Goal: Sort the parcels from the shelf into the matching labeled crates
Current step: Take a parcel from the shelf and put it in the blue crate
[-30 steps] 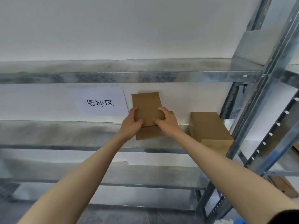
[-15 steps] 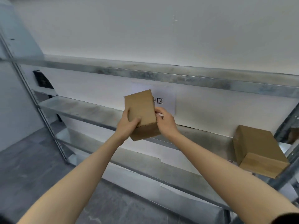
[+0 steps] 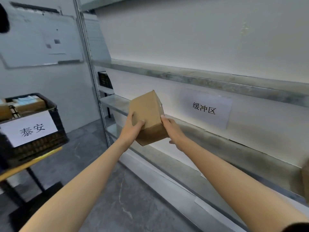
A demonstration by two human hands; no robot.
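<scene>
I hold a small brown cardboard parcel (image 3: 148, 113) in the air in front of the metal shelf (image 3: 234, 148), tilted with one corner up. My left hand (image 3: 132, 129) grips its left side, thumb across the front face. My right hand (image 3: 172, 129) grips its right side and underside. At the far left a black plastic crate (image 3: 41, 143) with a white paper label reading 泰安 stands on a yellow-edged table (image 3: 25, 164); parcels lie inside it. A second brown parcel (image 3: 305, 180) shows only as a sliver at the right edge, on the shelf.
A white paper sign (image 3: 204, 109) reading 缓冲区 hangs on the wall behind the shelf. A steel upright (image 3: 90, 67) stands between shelf and crate. A whiteboard (image 3: 40, 41) hangs on the far wall. Grey floor (image 3: 117, 190) lies below my arms.
The parcel has left the shelf and travelled left with both hands still on it. My view has swung left, bringing the labelled crate into sight and pushing the other parcel to the right edge.
</scene>
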